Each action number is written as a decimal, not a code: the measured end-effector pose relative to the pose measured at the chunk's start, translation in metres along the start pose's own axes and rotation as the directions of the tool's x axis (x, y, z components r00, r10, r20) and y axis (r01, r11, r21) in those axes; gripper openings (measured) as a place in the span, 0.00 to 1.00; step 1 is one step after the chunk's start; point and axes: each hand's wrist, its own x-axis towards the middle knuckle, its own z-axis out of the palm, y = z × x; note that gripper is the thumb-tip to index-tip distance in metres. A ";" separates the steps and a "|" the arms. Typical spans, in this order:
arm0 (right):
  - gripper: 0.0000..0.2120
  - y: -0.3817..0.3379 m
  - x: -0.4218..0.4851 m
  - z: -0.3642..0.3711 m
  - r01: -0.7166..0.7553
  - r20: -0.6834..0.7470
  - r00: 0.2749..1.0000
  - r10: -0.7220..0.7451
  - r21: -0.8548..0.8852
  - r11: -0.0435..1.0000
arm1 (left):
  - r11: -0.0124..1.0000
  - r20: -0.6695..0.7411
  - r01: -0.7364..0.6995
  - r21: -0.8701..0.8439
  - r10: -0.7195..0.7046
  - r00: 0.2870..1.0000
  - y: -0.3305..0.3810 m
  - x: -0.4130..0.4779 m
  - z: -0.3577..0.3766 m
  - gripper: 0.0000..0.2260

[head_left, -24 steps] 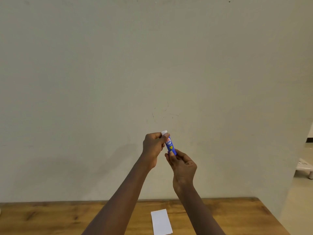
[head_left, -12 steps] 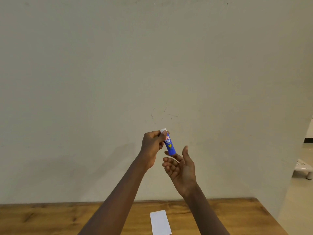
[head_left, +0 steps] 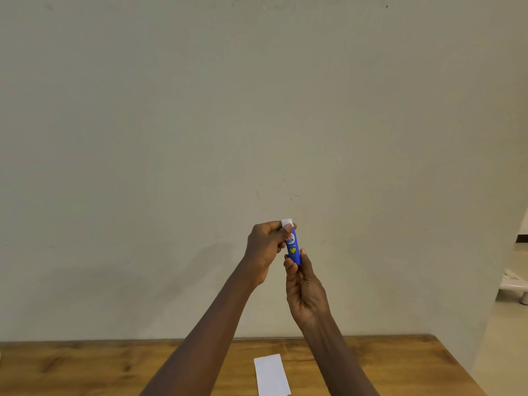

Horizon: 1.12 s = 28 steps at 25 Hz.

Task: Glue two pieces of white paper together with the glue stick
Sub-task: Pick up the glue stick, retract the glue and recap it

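Head view. Glue stick (head_left: 293, 248), blue, is held upright well above the table (head_left: 85, 367), against the wall. Left hand (head_left: 264, 247) is curled round its upper part, just under the white tip. Right hand (head_left: 305, 287) pinches the bottom end with its fingertips. Cap on or off: cannot tell. One white paper (head_left: 271, 374) lies flat on the table, below the hands. Second sheet not visible. Judgement: early stage, stick being readied. Spreading glue and joining the sheets both remain.
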 end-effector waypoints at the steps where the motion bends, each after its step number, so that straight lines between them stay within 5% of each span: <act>1: 0.10 0.000 0.000 0.000 0.009 0.002 1.000 -0.009 0.004 1.000 | 1.000 0.015 0.001 -0.007 -0.001 1.000 0.000 -0.001 0.000 0.10; 8: 0.10 -0.003 -0.007 -0.003 0.071 0.018 0.997 -0.069 -0.144 0.987 | 0.892 -0.052 0.052 -0.449 -0.085 0.995 0.007 0.006 -0.020 0.15; 17: 0.06 0.004 -0.006 0.001 0.108 -0.010 0.993 -0.115 -0.265 0.958 | 0.966 0.057 -0.081 -0.248 0.098 0.994 0.005 0.012 -0.023 0.19; 28: 0.04 0.010 -0.005 0.006 0.195 -0.011 0.979 -0.205 -0.264 0.945 | 0.990 0.156 -0.141 0.007 0.138 0.978 0.005 0.015 -0.018 0.20</act>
